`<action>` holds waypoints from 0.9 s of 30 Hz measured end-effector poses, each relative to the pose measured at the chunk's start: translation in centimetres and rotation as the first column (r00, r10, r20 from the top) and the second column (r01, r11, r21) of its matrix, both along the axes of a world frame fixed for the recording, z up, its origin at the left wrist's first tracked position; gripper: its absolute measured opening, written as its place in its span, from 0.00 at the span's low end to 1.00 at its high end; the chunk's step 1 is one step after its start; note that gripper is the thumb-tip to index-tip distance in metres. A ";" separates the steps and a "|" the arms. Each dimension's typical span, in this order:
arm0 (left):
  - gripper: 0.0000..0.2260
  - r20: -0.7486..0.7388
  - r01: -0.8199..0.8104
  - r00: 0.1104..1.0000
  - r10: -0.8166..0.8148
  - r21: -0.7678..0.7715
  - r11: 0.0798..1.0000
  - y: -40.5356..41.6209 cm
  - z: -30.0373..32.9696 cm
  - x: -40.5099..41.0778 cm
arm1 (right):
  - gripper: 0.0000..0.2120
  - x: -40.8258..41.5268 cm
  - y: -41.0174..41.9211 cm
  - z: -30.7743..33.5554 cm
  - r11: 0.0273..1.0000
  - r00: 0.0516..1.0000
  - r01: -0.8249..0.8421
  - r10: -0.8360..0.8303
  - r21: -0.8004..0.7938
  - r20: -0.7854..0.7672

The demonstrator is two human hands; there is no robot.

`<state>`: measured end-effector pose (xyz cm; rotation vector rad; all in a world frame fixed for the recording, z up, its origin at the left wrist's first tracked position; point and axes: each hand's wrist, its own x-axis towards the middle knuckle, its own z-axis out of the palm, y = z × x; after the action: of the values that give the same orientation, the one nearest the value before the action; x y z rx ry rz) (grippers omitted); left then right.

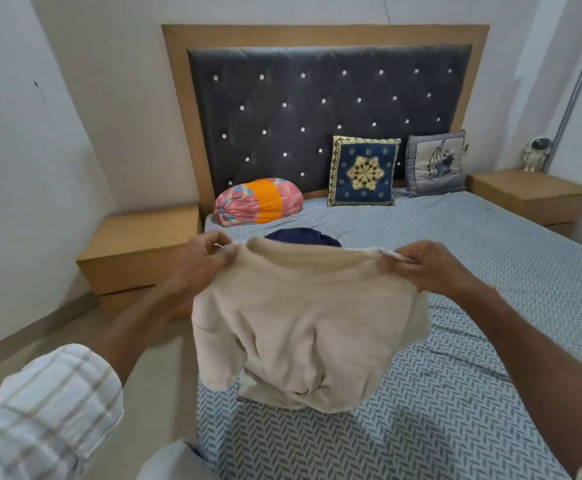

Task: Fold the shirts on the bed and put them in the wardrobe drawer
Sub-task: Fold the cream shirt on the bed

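1. Progress. A cream shirt (303, 323) is held up by its shoulders, unfolded; its hem bunches on the bed (456, 393) below the grip. No fold appears made yet.
2. Remaining work, as judged. A dark blue garment (303, 237), probably a second shirt, lies on the bed just beyond the grip, mostly hidden by the cream collar. No folded shirt is visible, and the wardrobe drawer is out of view; folding and stowing both seem still to come.
3. Left hand (210, 254). Fingers and thumb pinch the shirt's left shoulder seam; the forearm reaches forward from a striped sleeve (43, 410) pushed up the arm.
4. Right hand (428, 265). Fingers are curled round the right shoulder seam, level with the left hand; the shirt's top edge is stretched taut between the two.
5. Setting. Beyond the grip, a bolster (258, 202) and two cushions (364, 171) rest against the headboard (317, 98).
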<state>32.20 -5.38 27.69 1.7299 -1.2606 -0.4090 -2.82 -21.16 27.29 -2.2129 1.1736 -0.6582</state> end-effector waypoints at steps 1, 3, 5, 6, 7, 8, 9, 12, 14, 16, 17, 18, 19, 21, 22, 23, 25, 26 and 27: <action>0.06 0.120 0.058 0.990 -0.073 0.121 0.991 0.4 -0.6 0.7 | 0.20 -0.4 -0.1 -0.8 0.999 0.995 -0.029 0.032 0.031 -0.092; 0.12 0.281 0.142 0.920 -0.274 0.411 0.900 0.8 -2.3 1.9 | 0.16 -1.1 -0.3 -3.0 0.982 0.960 -0.091 0.131 0.163 -0.249; 0.11 0.418 0.098 0.799 -0.433 0.619 0.779 0.5 -5.0 2.2 | 0.14 -1.2 -0.6 -5.5 0.948 0.896 -0.120 0.232 0.295 -0.379; 0.10 0.493 0.032 0.734 -0.468 0.664 0.747 0.3 -6.3 2.2 | 0.15 -1.2 -0.5 -6.5 0.945 0.842 -0.110 0.254 0.309 -0.477; 0.09 0.543 -0.037 0.697 -0.468 0.679 0.733 -0.1 -7.5 2.1 | 0.16 -1.0 -0.7 -7.6 0.947 0.765 -0.088 0.262 0.308 -0.588; 0.08 0.576 -0.107 0.692 -0.435 0.679 0.727 -0.8 -8.5 2.2 | 0.16 -0.8 -0.9 -8.5 0.956 0.692 -0.059 0.246 0.286 -0.679; 0.07 0.594 -0.172 0.700 -0.397 0.680 0.713 -1.4 -9.3 2.2 | 0.15 -0.7 -1.2 -9.1 0.961 0.663 -0.005 0.210 0.276 -0.719; 0.07 0.372 -0.188 0.920 -0.125 0.697 0.692 -3.6 -10.3 2.2 | 0.12 0.3 -2.4 -10.3 0.829 0.907 0.212 0.029 0.517 -0.420; 0.08 -0.169 -0.042 0.964 0.203 0.663 0.748 -5.3 -9.4 1.5 | 0.08 2.0 -3.5 -9.5 0.675 0.969 0.242 -0.205 0.697 -0.138; 0.10 -0.545 0.023 0.762 0.351 0.563 0.826 -8.2 -7.2 1.4 | 0.08 4.4 -5.8 -7.6 0.622 0.931 0.172 -0.355 0.764 0.079; 0.12 -0.640 0.005 0.680 0.359 0.493 0.870 -9.7 -5.8 1.5 | 0.09 5.7 -6.9 -6.1 0.629 0.897 0.132 -0.405 0.766 0.177; 0.13 -0.702 -0.038 0.622 0.347 0.416 0.909 -11.4 -3.9 1.8 | 0.10 7.0 -8.2 -4.1 0.651 0.852 0.098 -0.446 0.753 0.275; 0.14 -0.753 -0.088 0.579 0.313 0.324 0.942 -12.8 -2.0 2.2 | 0.10 8.1 -9.0 -1.9 0.687 0.809 0.077 -0.467 0.723 0.358; 0.12 -0.815 -0.191 0.543 0.203 0.115 0.975 -15.3 3.0 2.5 | 0.11 10.0 -11.2 3.0 0.769 0.732 0.009 -0.441 0.639 0.520; 0.12 -0.827 -0.221 0.544 0.141 0.021 0.975 -16.1 5.5 2.6 | 0.12 10.6 -12.2 5.2 0.815 0.709 -0.020 -0.396 0.579 0.583; 0.12 -0.828 -0.241 0.555 0.080 -0.068 0.968 -16.6 8.1 2.8 | 0.14 11.3 -13.0 7.6 0.858 0.692 -0.031 -0.352 0.512 0.631; 0.12 -0.805 -0.253 0.592 -0.042 -0.234 0.939 -17.0 12.4 3.3 | 0.19 12.1 -14.1 11.3 0.907 0.646 0.005 -0.325 0.422 0.691; 0.13 -0.777 -0.238 0.623 -0.094 -0.303 0.923 -16.8 14.0 3.5 | 0.20 12.2 -14.1 12.6 0.921 0.620 0.034 -0.324 0.388 0.715; 0.14 -0.740 -0.212 0.658 -0.136 -0.355 0.911 -16.5 15.2 3.8 | 0.21 12.2 -14.0 13.7 0.934 0.597 0.066 -0.318 0.351 0.737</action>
<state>36.01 -21.91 42.88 1.0147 -0.6133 -0.6933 9.39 -35.17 40.96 -1.2726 0.9358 -1.2935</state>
